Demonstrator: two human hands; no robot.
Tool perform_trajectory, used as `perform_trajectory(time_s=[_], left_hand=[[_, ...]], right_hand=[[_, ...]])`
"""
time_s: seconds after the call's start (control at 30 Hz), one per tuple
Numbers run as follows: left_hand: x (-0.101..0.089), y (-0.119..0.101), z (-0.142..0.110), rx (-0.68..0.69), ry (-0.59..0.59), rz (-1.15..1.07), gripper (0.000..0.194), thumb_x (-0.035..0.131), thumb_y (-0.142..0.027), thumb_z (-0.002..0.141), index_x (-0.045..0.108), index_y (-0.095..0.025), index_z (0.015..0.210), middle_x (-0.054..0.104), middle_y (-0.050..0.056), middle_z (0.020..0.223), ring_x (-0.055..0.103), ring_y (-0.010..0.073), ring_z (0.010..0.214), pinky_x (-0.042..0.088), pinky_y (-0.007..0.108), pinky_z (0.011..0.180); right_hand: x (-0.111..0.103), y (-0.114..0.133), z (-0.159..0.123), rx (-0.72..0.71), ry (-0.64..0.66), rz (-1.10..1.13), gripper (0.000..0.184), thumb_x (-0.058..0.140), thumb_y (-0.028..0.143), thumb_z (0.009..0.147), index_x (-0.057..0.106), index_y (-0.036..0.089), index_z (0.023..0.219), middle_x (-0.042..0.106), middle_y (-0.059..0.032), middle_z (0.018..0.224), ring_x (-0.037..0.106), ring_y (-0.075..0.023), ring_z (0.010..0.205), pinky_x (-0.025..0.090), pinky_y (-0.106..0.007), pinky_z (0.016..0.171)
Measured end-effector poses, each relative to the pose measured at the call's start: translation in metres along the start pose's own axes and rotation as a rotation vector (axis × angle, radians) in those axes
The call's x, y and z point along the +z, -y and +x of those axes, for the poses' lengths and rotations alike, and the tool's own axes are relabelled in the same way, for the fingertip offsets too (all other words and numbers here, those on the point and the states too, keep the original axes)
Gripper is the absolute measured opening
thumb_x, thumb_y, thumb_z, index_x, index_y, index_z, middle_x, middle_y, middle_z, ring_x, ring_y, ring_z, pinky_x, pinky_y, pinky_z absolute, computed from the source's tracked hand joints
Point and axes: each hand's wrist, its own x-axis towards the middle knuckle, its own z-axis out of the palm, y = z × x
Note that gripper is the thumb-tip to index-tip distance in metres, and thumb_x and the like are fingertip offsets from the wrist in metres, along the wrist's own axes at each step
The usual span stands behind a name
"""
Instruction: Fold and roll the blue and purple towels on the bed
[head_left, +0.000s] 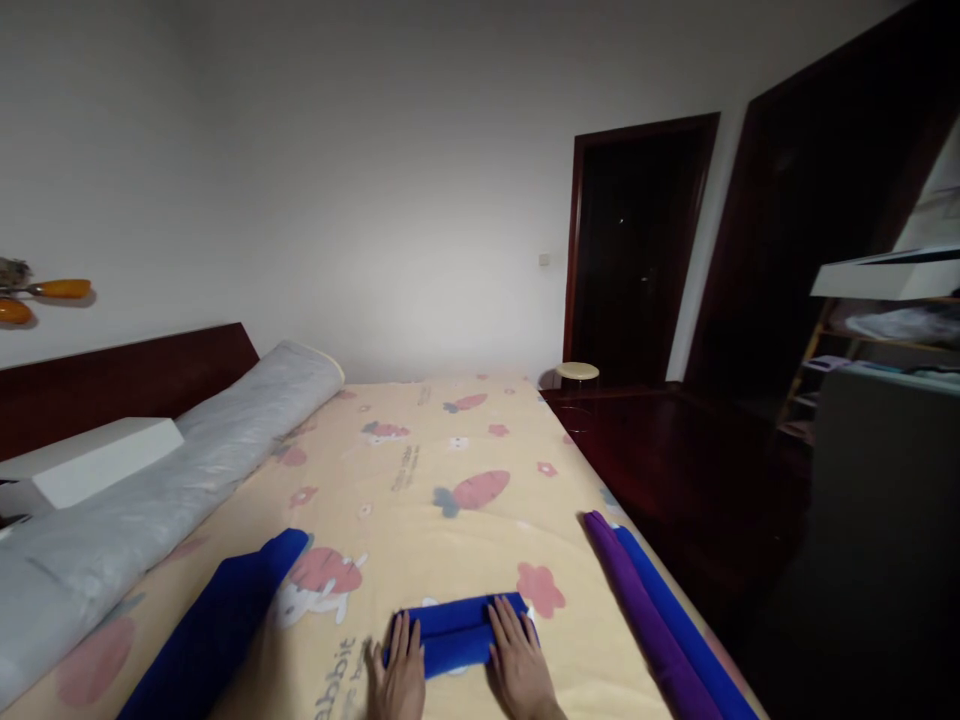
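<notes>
A small blue cloth (456, 640), folded into a flat rectangle with a crease along its length, lies on the patterned bed sheet (525, 520) close in front of me. My left hand (401, 670) rests on its left end with the fingers stretched out. Across its right end, my right hand (519, 660) lies flat, fingers slightly spread. Both hands touch the cloth from above and neither grips it. To the left is a long dark blue fabric piece (217, 620). Along the bed's right edge run a purple fabric strip (649, 620) and a blue fabric strip (682, 620), side by side.
At the left, a long grey roll (187, 470) lies by the headboard (135, 365), with a white box (97, 460) beside it. Beyond the bed's right edge are a round stool (577, 371), a dark door (637, 250) and a shelf with a white box (885, 278).
</notes>
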Motion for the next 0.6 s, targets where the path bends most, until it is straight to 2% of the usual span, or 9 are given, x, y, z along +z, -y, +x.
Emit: perform_trajectory(time_s=[0.07,0.13,0.2,0.27,0.33,0.43,0.53,0.6], left_hand=[[0.008,-0.02,0.002,0.074,-0.009,-0.074,0.057,0.033,-0.01,0.085,0.05,-0.031,0.136,0.046,0.0,0.148,0.043,0.0215,0.137,0.035,0.048,0.115],[0.018,-0.039,0.001,0.2,0.005,-0.158,0.058,0.033,-0.009,0.084,0.05,-0.03,0.135,0.05,-0.002,0.145,0.047,0.0173,0.133,0.042,0.037,0.112],[0.025,-0.052,-0.003,0.283,0.016,-0.206,0.056,0.036,-0.014,0.086,0.047,-0.03,0.138,0.051,-0.001,0.144,0.049,0.0177,0.132,0.045,0.035,0.11],[0.024,-0.055,-0.009,0.317,0.033,-0.221,0.054,0.037,-0.021,0.089,0.039,-0.029,0.142,0.047,0.0,0.147,0.046,0.0195,0.135,0.042,0.038,0.113],[0.014,-0.048,-0.013,0.33,0.073,-0.22,0.053,0.035,-0.028,0.093,0.032,-0.03,0.146,0.039,-0.001,0.152,0.039,0.0195,0.139,0.036,0.04,0.116],[-0.012,-0.025,-0.014,0.32,0.166,-0.211,0.055,0.032,-0.036,0.094,0.023,-0.032,0.149,0.028,-0.004,0.156,0.029,0.0191,0.144,0.03,0.043,0.119],[-0.033,-0.006,-0.012,0.246,0.26,-0.176,0.068,0.043,-0.029,0.086,0.021,-0.032,0.15,0.02,-0.004,0.159,0.022,0.021,0.147,0.023,0.046,0.12],[-0.038,-0.002,-0.012,0.198,0.298,-0.142,0.079,0.047,-0.019,0.075,0.022,-0.03,0.15,0.018,-0.003,0.159,0.018,0.0214,0.148,0.019,0.047,0.121]], right_hand=[[0.009,0.017,0.005,-0.043,0.036,0.013,0.061,0.047,0.022,0.085,0.041,0.019,0.145,0.036,-0.0095,0.151,0.037,-0.0305,0.138,0.032,-0.049,0.111],[0.018,0.034,0.008,-0.106,0.088,0.055,0.066,0.05,0.018,0.079,0.043,0.018,0.144,0.036,-0.0094,0.15,0.038,-0.0294,0.137,0.033,-0.046,0.111],[0.022,0.043,0.006,-0.139,0.113,0.095,0.067,0.049,0.016,0.079,0.041,0.02,0.146,0.039,-0.0074,0.149,0.041,-0.0268,0.136,0.035,-0.042,0.111],[0.02,0.043,0.002,-0.162,0.109,0.118,0.068,0.046,0.015,0.082,0.034,0.023,0.148,0.039,-0.0046,0.149,0.041,-0.0245,0.136,0.035,-0.041,0.111],[0.011,0.035,-0.002,-0.188,0.101,0.127,0.065,0.044,0.018,0.088,0.028,0.026,0.151,0.037,-0.0029,0.15,0.039,-0.0237,0.137,0.033,-0.041,0.113],[-0.01,0.015,-0.005,-0.186,0.101,0.133,0.062,0.042,0.029,0.095,0.018,0.027,0.153,0.033,-0.0033,0.153,0.036,-0.0241,0.139,0.03,-0.042,0.115],[-0.025,-0.004,-0.006,-0.157,0.126,0.161,0.064,0.043,0.034,0.095,0.016,0.027,0.153,0.032,-0.0044,0.153,0.033,-0.0253,0.14,0.028,-0.046,0.115],[-0.026,-0.012,-0.008,-0.155,0.156,0.194,0.068,0.046,0.031,0.091,0.018,0.026,0.153,0.032,-0.0054,0.154,0.031,-0.0269,0.141,0.027,-0.05,0.115]])
